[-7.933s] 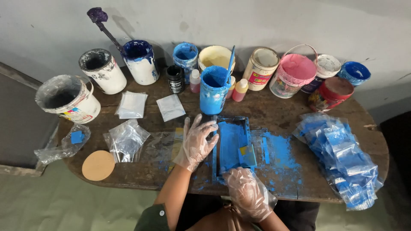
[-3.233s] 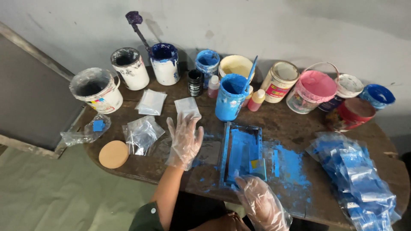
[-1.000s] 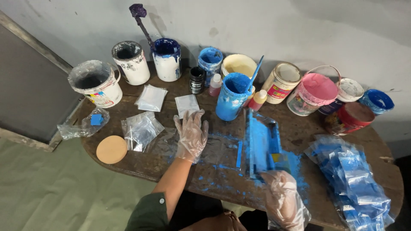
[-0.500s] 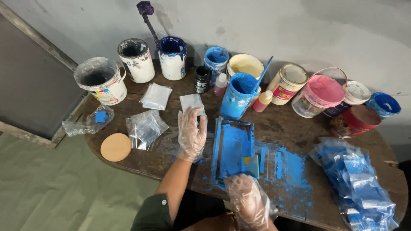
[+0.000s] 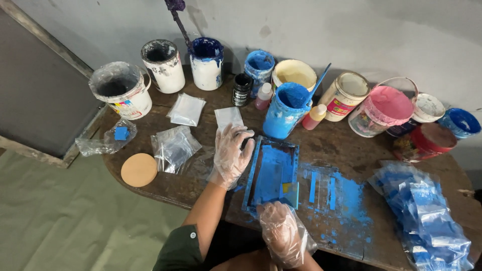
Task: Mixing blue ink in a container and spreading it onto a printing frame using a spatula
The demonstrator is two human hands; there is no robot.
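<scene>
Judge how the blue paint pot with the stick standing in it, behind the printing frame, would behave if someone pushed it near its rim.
The blue paint pot is tall for its base, so a high push would probably tip rather than slide it. Its stick leans out to one side, which may add to that. Paint coats its outside, so it looks slippery to grip, especially in the thin plastic glove on the left hand.

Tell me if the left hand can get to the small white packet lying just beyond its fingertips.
Probably yes. The left hand rests at the blue frame's left edge, and the white packet lies flat just beyond its fingertips with nothing between them; the black jar stands farther back.
</scene>
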